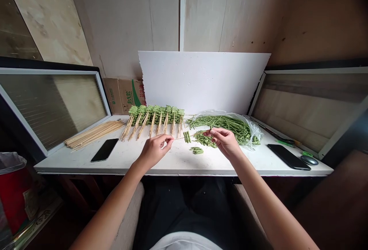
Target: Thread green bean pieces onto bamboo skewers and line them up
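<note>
My left hand [157, 147] pinches the near end of a thin wooden skewer [179, 138], which points to the right above the table. Several short green bean pieces [187, 137] are threaded side by side on it. My right hand [224, 139] is closed at the skewer's far end, with a cut green bean piece [211, 128] between thumb and fingers. Below and between the hands lie a small group of cut pieces [196, 150] and a larger loose pile of cut beans [203, 138].
Stacked bean skewers [156, 115] stand at the back, sticks toward me. Bare skewers [94, 133] and a phone [105, 150] lie left. Long beans [232, 125] fill a clear bag behind my right hand. Another phone [288, 157] and a round dark object [309, 160] lie right. A white board [204, 81] stands behind.
</note>
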A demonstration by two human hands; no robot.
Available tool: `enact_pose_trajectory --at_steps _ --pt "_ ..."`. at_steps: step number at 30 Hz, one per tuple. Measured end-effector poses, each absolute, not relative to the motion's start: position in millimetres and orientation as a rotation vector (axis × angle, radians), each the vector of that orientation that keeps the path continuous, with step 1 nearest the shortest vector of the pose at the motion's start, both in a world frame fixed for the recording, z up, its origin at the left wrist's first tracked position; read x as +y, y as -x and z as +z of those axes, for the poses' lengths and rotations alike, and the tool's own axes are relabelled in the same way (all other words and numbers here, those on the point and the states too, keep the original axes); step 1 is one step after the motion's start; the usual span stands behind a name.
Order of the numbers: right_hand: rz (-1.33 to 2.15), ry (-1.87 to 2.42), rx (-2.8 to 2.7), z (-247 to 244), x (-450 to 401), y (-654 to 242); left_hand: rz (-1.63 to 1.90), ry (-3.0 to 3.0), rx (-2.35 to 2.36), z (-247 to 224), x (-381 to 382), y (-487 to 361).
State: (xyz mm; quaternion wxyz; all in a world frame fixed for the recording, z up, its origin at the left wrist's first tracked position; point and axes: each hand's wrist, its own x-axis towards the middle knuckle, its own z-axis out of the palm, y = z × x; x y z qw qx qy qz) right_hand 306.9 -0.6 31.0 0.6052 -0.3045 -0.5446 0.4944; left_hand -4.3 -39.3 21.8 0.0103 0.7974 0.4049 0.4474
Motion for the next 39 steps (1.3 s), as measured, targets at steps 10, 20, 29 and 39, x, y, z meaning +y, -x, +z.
enact_pose_trajectory --at_steps 10,20,29,39 --pt "1.108 0.709 -1.287 30 -1 -307 1.34 -2.392 1.254 21 -39 5" --pt "1.142 0.691 -1.294 35 -8 -300 1.323 -2.243 1.21 16 -33 9" --pt "1.065 0.68 -1.324 30 -4 -302 1.308 -2.239 1.172 22 -33 14" --pt "1.003 0.71 -1.312 29 -2 -300 1.286 -2.198 1.144 20 -33 10"
